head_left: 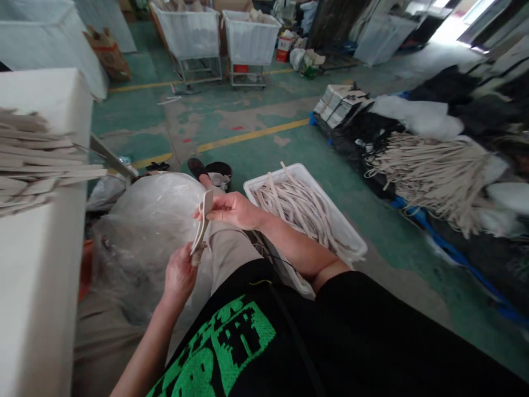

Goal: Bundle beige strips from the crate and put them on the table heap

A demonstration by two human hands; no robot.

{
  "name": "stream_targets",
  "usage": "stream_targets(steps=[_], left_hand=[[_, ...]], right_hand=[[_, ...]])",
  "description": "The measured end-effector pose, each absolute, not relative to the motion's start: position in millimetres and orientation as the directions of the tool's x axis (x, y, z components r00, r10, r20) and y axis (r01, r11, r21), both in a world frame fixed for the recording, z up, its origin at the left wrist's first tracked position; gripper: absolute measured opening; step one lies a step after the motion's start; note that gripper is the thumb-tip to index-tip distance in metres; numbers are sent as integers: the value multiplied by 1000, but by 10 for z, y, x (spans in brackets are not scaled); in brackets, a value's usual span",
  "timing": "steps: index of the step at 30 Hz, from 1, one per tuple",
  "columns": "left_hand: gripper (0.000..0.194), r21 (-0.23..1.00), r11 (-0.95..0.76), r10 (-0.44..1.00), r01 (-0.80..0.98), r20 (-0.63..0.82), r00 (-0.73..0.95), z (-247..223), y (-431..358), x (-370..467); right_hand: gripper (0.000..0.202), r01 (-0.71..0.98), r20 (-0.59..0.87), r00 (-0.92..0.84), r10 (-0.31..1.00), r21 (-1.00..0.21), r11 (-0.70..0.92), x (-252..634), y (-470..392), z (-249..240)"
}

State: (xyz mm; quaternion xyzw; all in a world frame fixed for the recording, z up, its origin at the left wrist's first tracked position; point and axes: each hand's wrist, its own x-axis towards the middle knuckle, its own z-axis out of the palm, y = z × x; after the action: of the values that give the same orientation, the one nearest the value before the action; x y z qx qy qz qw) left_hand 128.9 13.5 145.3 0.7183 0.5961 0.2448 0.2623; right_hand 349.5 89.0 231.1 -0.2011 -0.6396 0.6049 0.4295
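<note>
**Gripping a flat beige strip [201, 229] between two hands, tip up**

Pinched near the upper end by the right hand [237, 210] — fingers and thumb closed together on the strip, just short of its broad tip. Clasped at the lower end by the left hand [181, 274], with fingers curled round a bunched part; too small and blurred to tell how each finger sits.

Running steeply up the view along the long axis, from the left fist away from the body and slightly rightward, with a gentle bend in between. Possibly doubled along that bend; cannot tell for certain. Turning chiefly, by judgement, on this slant and on the short span between the two grips.

Lying beyond the left fingers, above a clear plastic bag [144, 231] and beside a trousered leg [231, 248].

Off to the right, below the right forearm [295, 240] and so nearer to that arm: a white tub [349, 234] of loose strips [295, 201]. Off to the left, on the white counter [37, 275] — well apart from both hands: a stack of flat strips [33, 165].
</note>
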Motion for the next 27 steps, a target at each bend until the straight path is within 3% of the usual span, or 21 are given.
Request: stream_targets(steps=[3, 7, 13, 18, 21, 23, 25, 27], left_hand=[[44, 611, -257, 962, 749, 84, 261, 1384, 168, 1351], [60, 636, -306, 944, 709, 110, 310, 1253, 156, 1277], [66, 667, 118, 962, 735, -259, 81, 565, 109, 627], [73, 436, 350, 866, 829, -488, -109, 267, 83, 170], [62, 234, 360, 804, 903, -569, -173, 366, 76, 33], [52, 191, 376, 782, 907, -591, -200, 397, 96, -74], [46, 144, 405, 755, 903, -610, -241, 352, 121, -205], [45, 87, 428, 717, 900, -638, -279, 257, 132, -320]], right_hand=[[32, -112, 261, -544, 797, -964, 239, 3786, 785, 2340], [25, 39, 250, -372, 894, -958, 284, 4314, 687, 2416], [17, 291, 202, -71, 977, -933, 214, 5215, 796, 2150], [13, 555, 63, 123, 990, -832, -16, 5725, 906, 1738], [13, 729, -42, 172, 984, -666, -156, 5982, 830, 1524], [10, 787, -82, 216, 973, -575, -223, 6216, 732, 1307], [20, 826, -47, 252, 967, -511, -240, 6486, 593, 1024], [33, 855, 146, 211, 967, -507, -110, 6732, 394, 750]])
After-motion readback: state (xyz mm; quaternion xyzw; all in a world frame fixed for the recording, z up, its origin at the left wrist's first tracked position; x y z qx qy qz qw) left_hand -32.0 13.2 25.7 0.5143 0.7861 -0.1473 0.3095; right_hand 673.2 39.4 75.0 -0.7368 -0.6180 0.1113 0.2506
